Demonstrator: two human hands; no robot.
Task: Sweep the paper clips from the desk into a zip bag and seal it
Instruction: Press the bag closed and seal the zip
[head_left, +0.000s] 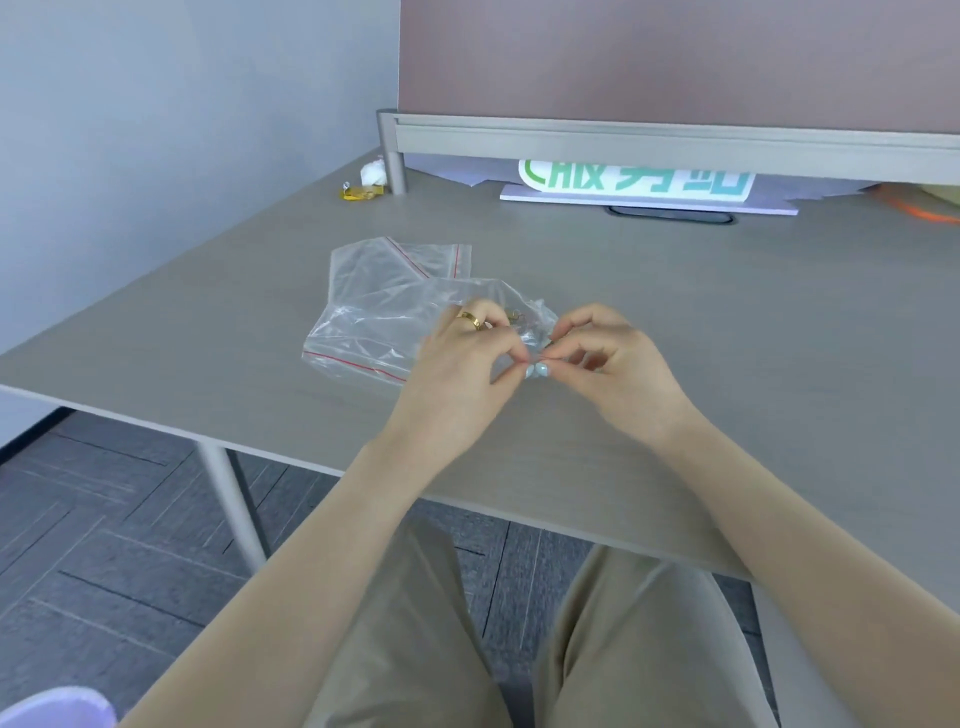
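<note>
A clear zip bag with paper clips showing through the plastic lies on the grey desk, held up slightly at its near edge. My left hand and my right hand both pinch that near edge, thumbs and forefingers meeting close together at the middle. Most of the bag is hidden behind my fingers. Two more clear zip bags with red strips lie flat just left of it, one nearer and one farther back.
A white sign with green characters lies under the divider panel at the back. A yellow item and white wad sit at the back left corner. The desk's near edge runs below my wrists; an orange cable is far right.
</note>
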